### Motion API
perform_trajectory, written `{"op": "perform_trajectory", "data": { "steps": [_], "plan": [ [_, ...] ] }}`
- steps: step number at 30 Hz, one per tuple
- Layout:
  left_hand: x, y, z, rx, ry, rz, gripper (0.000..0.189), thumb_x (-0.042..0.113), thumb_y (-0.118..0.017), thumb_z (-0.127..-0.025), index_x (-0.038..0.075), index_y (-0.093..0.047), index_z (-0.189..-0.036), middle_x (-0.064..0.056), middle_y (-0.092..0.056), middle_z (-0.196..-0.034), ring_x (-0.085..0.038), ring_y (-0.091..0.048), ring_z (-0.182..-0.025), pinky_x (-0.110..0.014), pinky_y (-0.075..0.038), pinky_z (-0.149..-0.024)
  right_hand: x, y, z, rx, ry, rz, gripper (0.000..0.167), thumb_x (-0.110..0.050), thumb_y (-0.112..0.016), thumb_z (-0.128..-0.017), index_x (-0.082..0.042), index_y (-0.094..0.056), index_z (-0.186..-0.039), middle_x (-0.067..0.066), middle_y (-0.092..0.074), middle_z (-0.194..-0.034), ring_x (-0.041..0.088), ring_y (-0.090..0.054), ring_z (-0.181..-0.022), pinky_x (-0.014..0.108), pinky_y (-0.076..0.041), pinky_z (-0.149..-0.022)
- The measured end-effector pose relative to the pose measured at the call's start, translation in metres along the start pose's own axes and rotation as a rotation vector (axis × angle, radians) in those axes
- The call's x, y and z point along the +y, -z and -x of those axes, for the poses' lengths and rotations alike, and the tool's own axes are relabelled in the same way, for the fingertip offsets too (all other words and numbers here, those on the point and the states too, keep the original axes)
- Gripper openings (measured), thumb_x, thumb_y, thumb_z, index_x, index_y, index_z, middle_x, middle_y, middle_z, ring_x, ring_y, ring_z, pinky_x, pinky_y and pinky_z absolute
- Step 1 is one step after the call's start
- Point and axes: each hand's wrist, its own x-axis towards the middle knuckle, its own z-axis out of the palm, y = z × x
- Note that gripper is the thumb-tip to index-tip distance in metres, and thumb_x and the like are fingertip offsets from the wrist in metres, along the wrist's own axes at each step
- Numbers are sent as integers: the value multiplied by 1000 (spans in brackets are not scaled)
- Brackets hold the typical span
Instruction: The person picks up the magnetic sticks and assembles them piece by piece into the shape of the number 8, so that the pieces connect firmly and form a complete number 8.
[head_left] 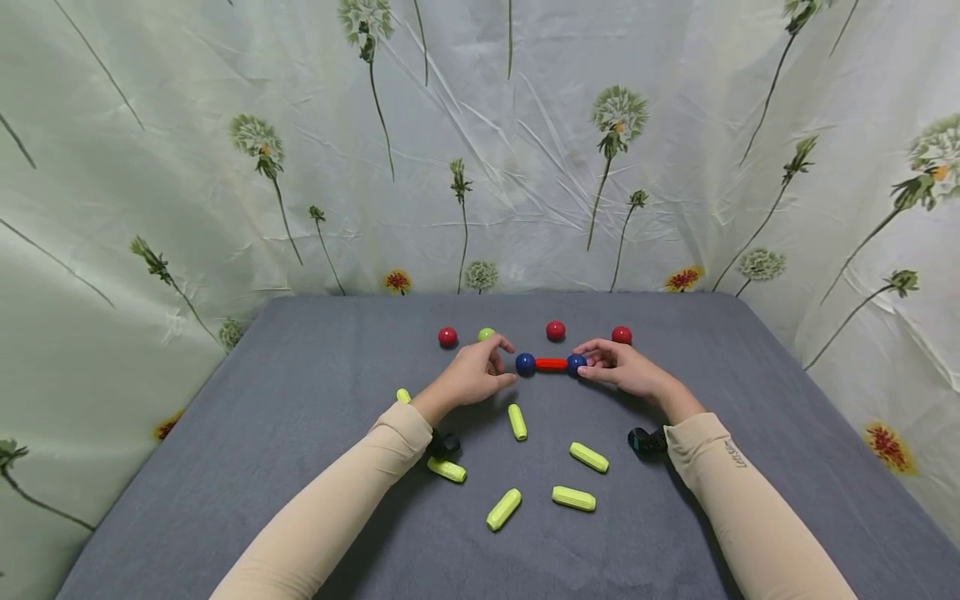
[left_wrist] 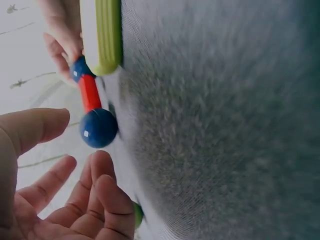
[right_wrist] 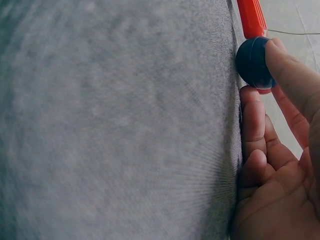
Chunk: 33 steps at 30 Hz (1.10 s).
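Observation:
A red rod joins two blue balls, the left ball and the right ball, in one straight piece on the grey cloth. My right hand pinches the right ball between thumb and fingers; the right wrist view shows the thumb on this blue ball. Just left of the piece, my left hand holds nothing. In the left wrist view its thumb and fingers are spread apart, a small gap away from the near blue ball. A light green ball is partly hidden behind the left hand.
Three red balls lie along the back: one at left, a middle one and a right one behind the right hand. Several yellow-green rods, such as this rod, are scattered nearer me. A flowered curtain hangs behind the table.

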Motion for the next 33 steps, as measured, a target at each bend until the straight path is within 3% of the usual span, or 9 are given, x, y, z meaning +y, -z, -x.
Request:
{"op": "perform_trajectory", "data": {
  "steps": [8,17,33],
  "plan": [
    [11,5,15,-48,9,-34,35,31,-67,-85,18,-57,-116,4,-63,-83,-10,-58,-68,-25,-47,-63,1,2,1,7,1,-4,50,-42,-66,-84,-19,-53,-127,10,-55,-108,22,-50,-96,28,-43,-76],
    [28,7,30,-138,115,-71,31,35,-67,-85,16,-59,-107,1,-62,-79,-14,-56,-68,-28,-45,-60,1,1,-1,2,2,-15,51,-45,-66,-84,-20,-53,-127,8,-55,-108,21,-50,-95,28,-43,-77],
    [33,-9,41,-190,161,-119,35,40,-71,-81,16,-58,-102,0,-57,-74,-13,-52,-64,-27,-41,-55,5,0,-2,3,6,-7,52,-46,-66,-84,-20,-53,-127,8,-56,-109,20,-50,-96,28,-43,-76]
  ]
}}
